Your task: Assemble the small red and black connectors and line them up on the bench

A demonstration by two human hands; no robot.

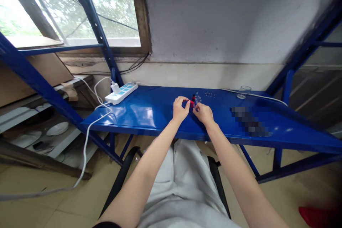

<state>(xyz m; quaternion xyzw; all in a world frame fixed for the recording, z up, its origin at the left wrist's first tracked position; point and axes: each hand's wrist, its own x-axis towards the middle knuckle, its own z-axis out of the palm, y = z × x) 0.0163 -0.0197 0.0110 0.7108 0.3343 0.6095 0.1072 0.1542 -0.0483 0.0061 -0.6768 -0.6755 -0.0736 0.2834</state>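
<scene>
My left hand [181,109] pinches a small red piece [191,103] between thumb and fingers, just above the blue table. Close on its right, my right hand [204,114] is closed, with its fingertips near the red piece's end. What those fingertips hold, if anything, is too small to make out. Just beyond the hands lies a cluster of small clear pieces [197,97], with a small black and red item [193,97] at its left. Several tiny pieces [210,95] sit in rows farther right.
On the blue table [139,114], a white power strip [121,93] with a plugged-in charger lies at the left. A clear glass [243,92] stands at the back right, near a white cable. A dark blurred-out object [249,121] lies at the right. Blue posts flank the table.
</scene>
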